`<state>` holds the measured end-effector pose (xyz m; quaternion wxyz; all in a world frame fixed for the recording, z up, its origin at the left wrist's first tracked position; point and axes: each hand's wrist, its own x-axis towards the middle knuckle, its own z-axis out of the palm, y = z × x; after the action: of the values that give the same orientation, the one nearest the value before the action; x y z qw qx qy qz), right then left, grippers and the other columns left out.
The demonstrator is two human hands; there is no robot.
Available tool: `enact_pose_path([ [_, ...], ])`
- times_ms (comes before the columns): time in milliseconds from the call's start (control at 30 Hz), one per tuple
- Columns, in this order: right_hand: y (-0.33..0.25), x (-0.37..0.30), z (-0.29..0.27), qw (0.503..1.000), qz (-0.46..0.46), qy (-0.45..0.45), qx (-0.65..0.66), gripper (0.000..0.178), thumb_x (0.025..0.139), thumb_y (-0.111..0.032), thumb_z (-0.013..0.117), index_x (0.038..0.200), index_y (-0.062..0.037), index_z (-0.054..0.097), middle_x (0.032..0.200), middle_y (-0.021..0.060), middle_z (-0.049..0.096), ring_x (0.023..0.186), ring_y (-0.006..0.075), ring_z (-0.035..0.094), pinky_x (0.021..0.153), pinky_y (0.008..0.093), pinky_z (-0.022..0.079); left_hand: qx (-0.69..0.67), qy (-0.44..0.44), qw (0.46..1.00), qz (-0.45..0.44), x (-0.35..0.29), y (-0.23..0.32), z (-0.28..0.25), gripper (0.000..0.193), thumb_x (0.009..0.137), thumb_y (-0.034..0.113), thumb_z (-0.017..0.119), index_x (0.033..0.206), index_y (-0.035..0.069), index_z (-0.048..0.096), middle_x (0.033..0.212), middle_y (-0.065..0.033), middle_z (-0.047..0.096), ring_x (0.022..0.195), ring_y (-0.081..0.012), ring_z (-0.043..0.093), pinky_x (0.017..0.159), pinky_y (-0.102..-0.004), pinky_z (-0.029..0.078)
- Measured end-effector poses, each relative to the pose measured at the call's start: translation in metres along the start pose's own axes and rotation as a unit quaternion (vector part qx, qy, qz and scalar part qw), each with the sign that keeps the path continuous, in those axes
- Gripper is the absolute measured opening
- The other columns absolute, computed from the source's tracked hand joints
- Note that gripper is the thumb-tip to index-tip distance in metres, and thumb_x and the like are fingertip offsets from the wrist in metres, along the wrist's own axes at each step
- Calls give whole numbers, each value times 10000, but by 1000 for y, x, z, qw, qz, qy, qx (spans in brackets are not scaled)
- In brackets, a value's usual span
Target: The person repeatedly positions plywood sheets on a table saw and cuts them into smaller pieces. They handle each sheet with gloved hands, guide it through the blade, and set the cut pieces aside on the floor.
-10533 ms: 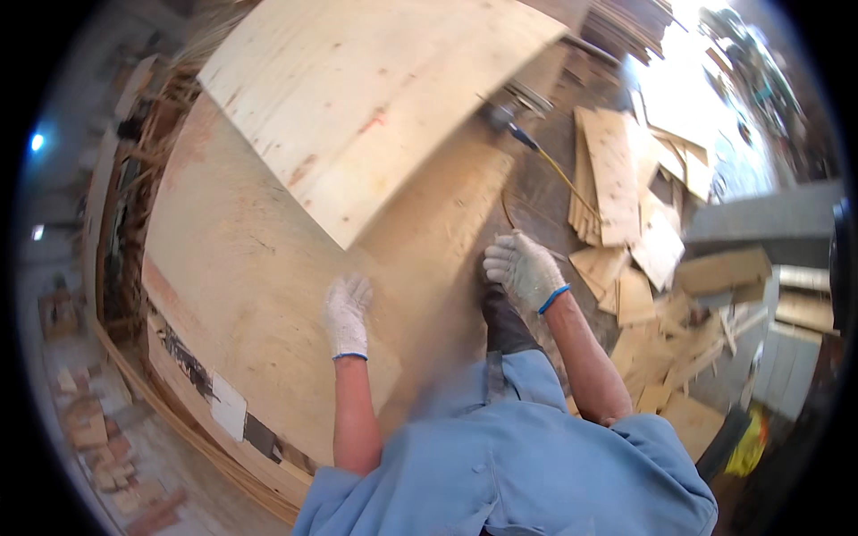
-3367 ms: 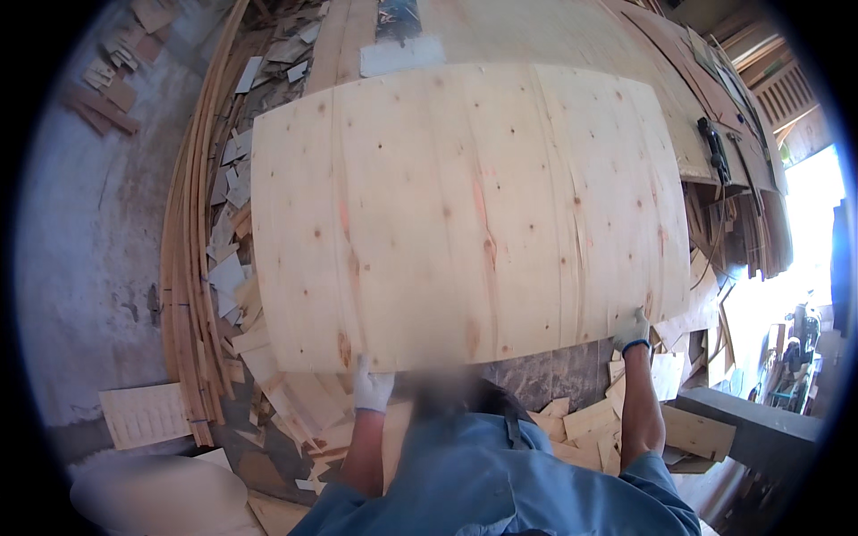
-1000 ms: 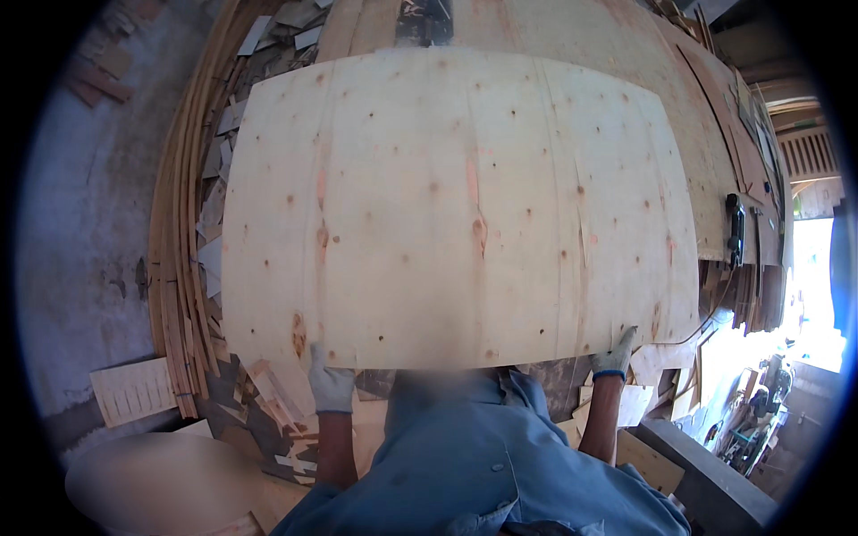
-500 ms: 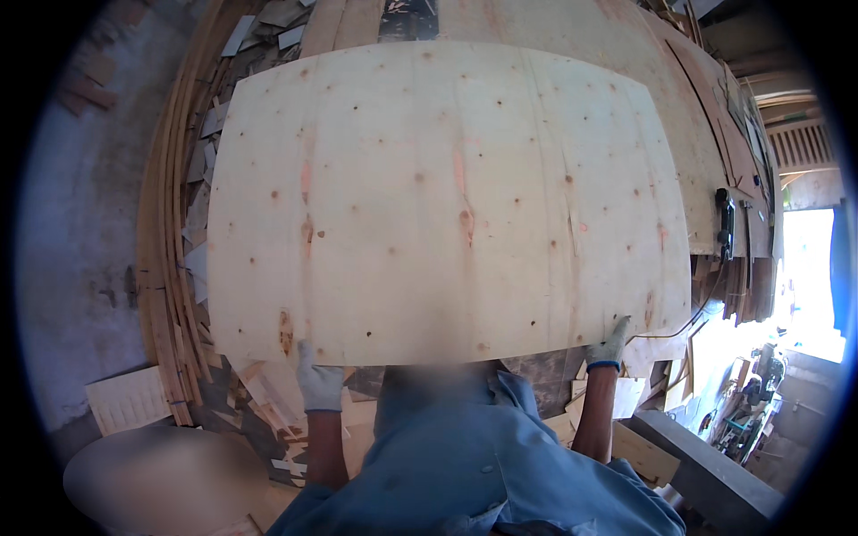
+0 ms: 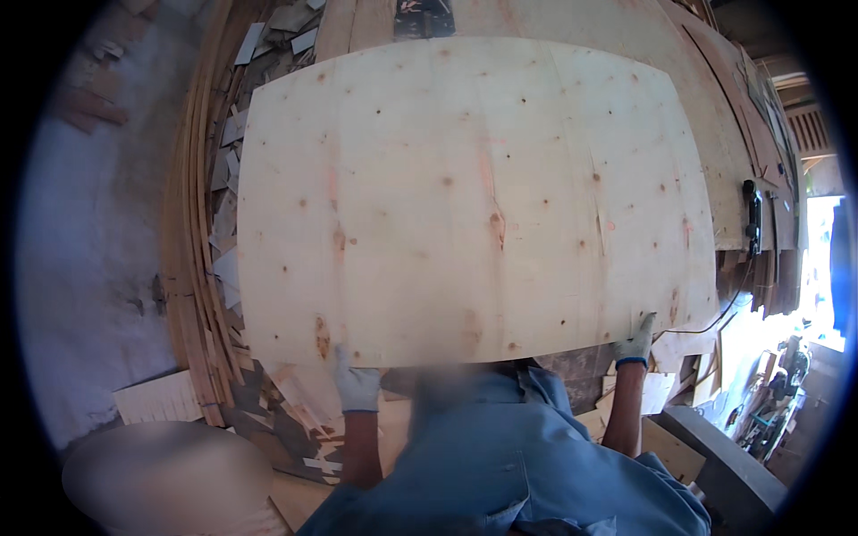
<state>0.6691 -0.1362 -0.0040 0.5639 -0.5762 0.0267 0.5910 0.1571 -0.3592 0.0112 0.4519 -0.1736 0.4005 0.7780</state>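
A large pale plywood sheet (image 5: 429, 205) with brown knots and pinkish streaks spreads out in front of me. At its near edge, left of my body, my gloved left hand (image 5: 359, 384) grips the sheet with the thumb on top; the fingers below are hidden. Farther right along that edge, my right hand (image 5: 635, 347), in a white glove with a blue cuff, holds it the same way. The sheet's near edge is close to my waist, and its far part covers a wide wooden work surface (image 5: 581, 40).
Long wood strips (image 5: 192, 232) stand along the left wall, beside a heap of wood offcuts (image 5: 231, 170). A black handheld tool (image 5: 752, 214) with a cord lies at the right. A grey beam (image 5: 724, 460) and machinery (image 5: 778, 402) are at the lower right.
The sheet, both hands and the surroundings have all shifted rightward in the view together. Both hands keep their grip on the plywood's near edge.
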Motion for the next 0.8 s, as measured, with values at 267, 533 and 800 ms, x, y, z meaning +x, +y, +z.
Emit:
enact_pose_path([
  [267,5,31,-20,1000,-4,-8,23,582,984,-540,463,1379,-114,488,1368,90,549,1239,319,530,1048,492,434,11,30,999,-1,14,-2,7,388,1015,255,495,1373,105,488,1361,-93,556,1251,-266,535,1077,-478,428],
  [533,14,42,-37,997,19,-71,36,585,969,-545,485,1373,-121,503,1387,121,540,1253,336,523,1053,529,430,24,-11,1000,-11,19,3,23,421,1009,255,515,1391,81,482,1377,-106,546,1268,-268,515,1086,-470,409],
  [800,21,18,-11,998,-46,-5,-33,589,965,-555,494,1380,-137,498,1384,91,548,1231,314,547,1033,499,465,50,8,998,24,28,-4,6,410,1009,266,521,1381,99,481,1350,-97,562,1241,-259,543,1065,-470,440],
])
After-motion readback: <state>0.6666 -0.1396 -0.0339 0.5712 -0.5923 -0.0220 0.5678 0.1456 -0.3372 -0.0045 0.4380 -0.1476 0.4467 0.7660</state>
